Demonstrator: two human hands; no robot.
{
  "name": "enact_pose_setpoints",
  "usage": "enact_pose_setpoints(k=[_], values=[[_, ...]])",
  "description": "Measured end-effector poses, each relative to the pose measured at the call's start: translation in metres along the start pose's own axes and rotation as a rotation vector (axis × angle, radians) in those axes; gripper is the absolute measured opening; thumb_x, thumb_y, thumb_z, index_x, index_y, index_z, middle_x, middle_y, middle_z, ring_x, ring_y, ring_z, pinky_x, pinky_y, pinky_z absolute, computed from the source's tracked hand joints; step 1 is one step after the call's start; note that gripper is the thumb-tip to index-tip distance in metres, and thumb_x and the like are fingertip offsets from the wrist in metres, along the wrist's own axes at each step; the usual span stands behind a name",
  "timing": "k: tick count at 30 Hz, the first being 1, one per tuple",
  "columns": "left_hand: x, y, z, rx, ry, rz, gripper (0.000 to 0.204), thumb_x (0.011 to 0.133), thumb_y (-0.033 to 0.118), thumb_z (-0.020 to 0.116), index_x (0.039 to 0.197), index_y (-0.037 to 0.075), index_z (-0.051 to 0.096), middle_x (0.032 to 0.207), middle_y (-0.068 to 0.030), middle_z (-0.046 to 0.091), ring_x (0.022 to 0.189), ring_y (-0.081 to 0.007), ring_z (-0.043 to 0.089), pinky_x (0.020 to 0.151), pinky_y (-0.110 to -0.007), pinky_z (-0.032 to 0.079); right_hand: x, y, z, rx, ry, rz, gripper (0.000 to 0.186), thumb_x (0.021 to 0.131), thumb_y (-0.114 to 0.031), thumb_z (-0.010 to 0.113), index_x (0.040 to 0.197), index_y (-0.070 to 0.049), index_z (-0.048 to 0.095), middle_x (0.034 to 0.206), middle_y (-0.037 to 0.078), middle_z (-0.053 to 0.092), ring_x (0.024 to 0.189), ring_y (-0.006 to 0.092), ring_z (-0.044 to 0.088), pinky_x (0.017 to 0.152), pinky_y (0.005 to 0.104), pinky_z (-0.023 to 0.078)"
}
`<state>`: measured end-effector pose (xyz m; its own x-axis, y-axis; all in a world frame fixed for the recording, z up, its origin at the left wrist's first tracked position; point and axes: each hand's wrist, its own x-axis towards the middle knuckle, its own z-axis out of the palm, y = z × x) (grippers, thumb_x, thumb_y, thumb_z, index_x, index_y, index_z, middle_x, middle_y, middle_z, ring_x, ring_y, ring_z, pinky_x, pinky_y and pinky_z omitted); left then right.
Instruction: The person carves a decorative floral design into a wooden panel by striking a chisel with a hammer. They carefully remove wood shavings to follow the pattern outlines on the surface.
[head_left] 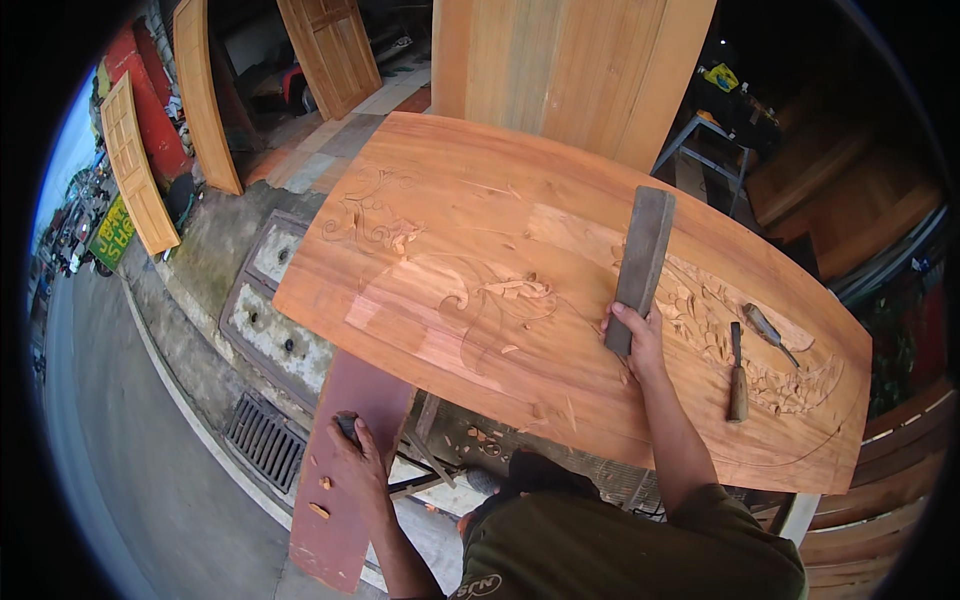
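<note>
A large wooden panel [470, 200] with carved and pencilled scrollwork lies across the middle. My right hand [636, 345] grips the lower end of a long grey rectangular block [642, 250] over the panel's right half. My left hand [362, 450] is low at the left, fingers curled on a small dark object [346, 424], too small to identify, above a narrow reddish-brown board [335, 520] strewn with a few chips. Two wooden-handled carving tools, a chisel [737, 395] and another [762, 325], lie on the carved right part of the panel, right of my right hand.
Tall wooden boards [560, 60] stand behind the panel, with doors [140, 165] leaning at the left. A metal stand [690, 135] is at the back right. A drain grate [265, 440] is in the pavement beside a road [120, 420]. Stacked wood [870, 540] sits at the lower right.
</note>
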<state>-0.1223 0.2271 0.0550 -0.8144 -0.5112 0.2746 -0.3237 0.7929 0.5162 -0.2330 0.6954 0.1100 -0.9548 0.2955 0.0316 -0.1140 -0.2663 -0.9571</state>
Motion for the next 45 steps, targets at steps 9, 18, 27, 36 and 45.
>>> enact_pose_setpoints(k=[9, 18, 27, 36, 45], values=[[0.014, -0.051, 0.044, 0.332, 0.162, 0.078, 0.059, 0.101, 0.045, 0.072, 0.152, 0.016, 0.064, 0.115, -0.0215, 0.068, 0.106, -0.0422, 0.065, 0.091, -0.053, 0.050, 0.003, 0.006, -0.003, -0.002, -0.026, 0.011, 0.033, 0.099, -0.021, 0.079, 0.115, -0.003, 0.057, 0.090, 0.009, 0.068, 0.072, 0.0187, 0.070, 0.061, 0.0355, 0.060], [0.010, -0.063, 0.050, 0.210, 0.267, 0.110, 0.054, 0.101, 0.041, 0.074, 0.148, 0.016, 0.067, 0.113, -0.0194, 0.071, 0.105, -0.0414, 0.066, 0.090, -0.053, 0.051, -0.070, -0.018, -0.049, -0.235, 0.124, 0.018, 0.059, 0.096, -0.031, 0.085, 0.137, 0.001, 0.058, 0.093, 0.006, 0.068, 0.075, 0.0177, 0.070, 0.066, 0.0358, 0.061], [0.008, -0.066, 0.059, 0.251, 0.319, 0.138, 0.054, 0.101, 0.046, 0.073, 0.145, 0.014, 0.069, 0.109, -0.0213, 0.070, 0.101, -0.0422, 0.066, 0.087, -0.052, 0.052, -0.185, -0.067, -0.158, -1.416, 0.242, -0.105, 0.100, 0.073, -0.043, 0.097, 0.161, -0.020, 0.056, 0.114, 0.019, 0.072, 0.098, 0.0388, 0.074, 0.087, 0.0494, 0.060], [0.008, -0.071, 0.057, 0.226, 0.339, 0.153, 0.054, 0.100, 0.044, 0.075, 0.146, 0.018, 0.069, 0.103, -0.0193, 0.066, 0.096, -0.0413, 0.065, 0.084, -0.053, 0.052, -0.213, -0.057, -0.171, -1.648, 0.182, -0.181, 0.100, 0.068, -0.046, 0.096, 0.159, -0.027, 0.059, 0.121, 0.016, 0.068, 0.110, 0.0380, 0.068, 0.094, 0.0517, 0.057], [0.013, -0.063, 0.073, 0.172, 0.285, 0.123, 0.052, 0.101, 0.042, 0.074, 0.147, 0.016, 0.069, 0.104, -0.0204, 0.066, 0.098, -0.0408, 0.064, 0.087, -0.052, 0.051, -0.235, -0.076, -0.181, -1.578, 0.133, -0.402, 0.097, 0.074, -0.038, 0.095, 0.159, -0.014, 0.056, 0.137, 0.018, 0.061, 0.124, 0.0411, 0.058, 0.107, 0.0547, 0.048]])
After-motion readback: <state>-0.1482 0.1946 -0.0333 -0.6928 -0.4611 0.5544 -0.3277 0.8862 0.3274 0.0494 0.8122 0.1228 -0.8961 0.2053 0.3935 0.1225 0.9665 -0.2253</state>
